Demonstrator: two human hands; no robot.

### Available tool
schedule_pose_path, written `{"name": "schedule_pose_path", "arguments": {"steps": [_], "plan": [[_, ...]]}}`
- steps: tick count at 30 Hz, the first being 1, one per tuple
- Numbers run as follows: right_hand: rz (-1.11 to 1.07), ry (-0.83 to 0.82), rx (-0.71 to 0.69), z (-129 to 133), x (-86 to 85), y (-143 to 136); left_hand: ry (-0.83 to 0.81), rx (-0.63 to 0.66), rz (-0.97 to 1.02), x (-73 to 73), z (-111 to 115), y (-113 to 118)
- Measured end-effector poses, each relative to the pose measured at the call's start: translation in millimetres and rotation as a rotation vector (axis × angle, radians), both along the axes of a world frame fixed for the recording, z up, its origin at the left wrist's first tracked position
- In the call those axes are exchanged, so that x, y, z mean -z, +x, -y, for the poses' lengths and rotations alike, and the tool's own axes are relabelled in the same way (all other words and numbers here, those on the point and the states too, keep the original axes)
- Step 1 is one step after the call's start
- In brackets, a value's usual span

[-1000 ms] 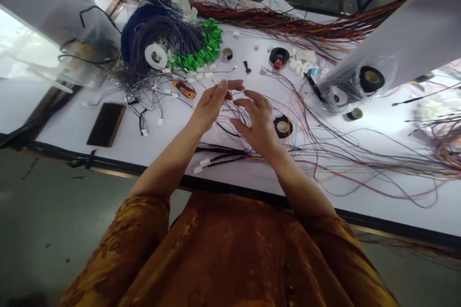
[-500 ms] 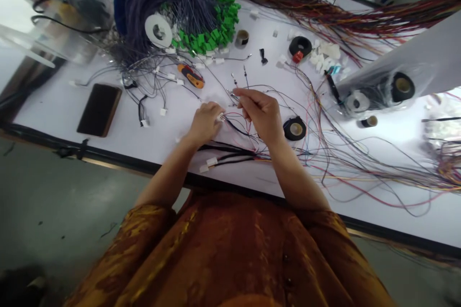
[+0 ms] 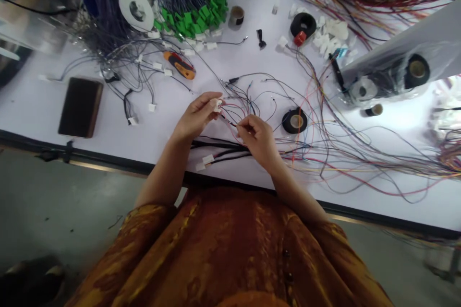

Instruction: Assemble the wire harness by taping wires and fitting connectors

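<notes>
Between the thumb and fingers of my left hand (image 3: 196, 114) is a white connector (image 3: 217, 104) with several thin wires running out of its right side. My right hand (image 3: 257, 138) pinches a dark wire (image 3: 229, 122) of that connector, just to the right of it. More loose wires (image 3: 252, 100) fan out above my right hand, some with small terminals at their ends. Below both hands lie black-sleeved cables (image 3: 230, 152) with white connectors (image 3: 208, 159) on their left ends.
A black tape roll (image 3: 294, 121) lies right of my right hand. An orange cutter (image 3: 180, 64), a phone-like dark slab (image 3: 80, 107) and green connectors (image 3: 194, 19) are to the left and behind. Long wires (image 3: 360, 153) stretch rightward. A plastic-wrapped roll (image 3: 396, 57) stands at right.
My right hand has come down toward me from the loose terminals and now pinches a wire. My left hand has turned, showing more of the white connector. The whole view has shifted slightly.
</notes>
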State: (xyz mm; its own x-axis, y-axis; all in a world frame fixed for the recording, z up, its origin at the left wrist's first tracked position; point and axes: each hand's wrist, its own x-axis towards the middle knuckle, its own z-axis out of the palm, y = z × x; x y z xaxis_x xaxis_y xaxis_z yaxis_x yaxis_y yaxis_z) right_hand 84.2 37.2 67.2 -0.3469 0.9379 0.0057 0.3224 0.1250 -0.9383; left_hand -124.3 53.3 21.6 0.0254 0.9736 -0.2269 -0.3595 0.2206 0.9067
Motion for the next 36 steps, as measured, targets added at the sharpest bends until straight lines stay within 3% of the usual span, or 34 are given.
{"name": "schedule_pose_path", "arguments": {"steps": [5,11,20,31,33,36], "plan": [[0.149,0.207,0.052,-1,9.7,-7,-0.096,0.026,0.168,6.6,5,7],[0.270,0.227,0.027,-1,9.5,-13,-0.103,0.046,0.211,10.4,9,7],[0.377,0.261,0.013,-4,8.5,-14,0.015,0.031,0.139,7.0,10,9],[0.276,0.273,0.000,-8,20.5,-26,0.077,0.035,0.034,12.2,16,17],[0.213,0.300,0.018,-10,16.1,-24,0.047,0.026,0.072,11.4,16,18],[0.028,0.369,0.118,-10,-4.4,-18,0.008,-0.017,0.110,10.5,14,17]]}}
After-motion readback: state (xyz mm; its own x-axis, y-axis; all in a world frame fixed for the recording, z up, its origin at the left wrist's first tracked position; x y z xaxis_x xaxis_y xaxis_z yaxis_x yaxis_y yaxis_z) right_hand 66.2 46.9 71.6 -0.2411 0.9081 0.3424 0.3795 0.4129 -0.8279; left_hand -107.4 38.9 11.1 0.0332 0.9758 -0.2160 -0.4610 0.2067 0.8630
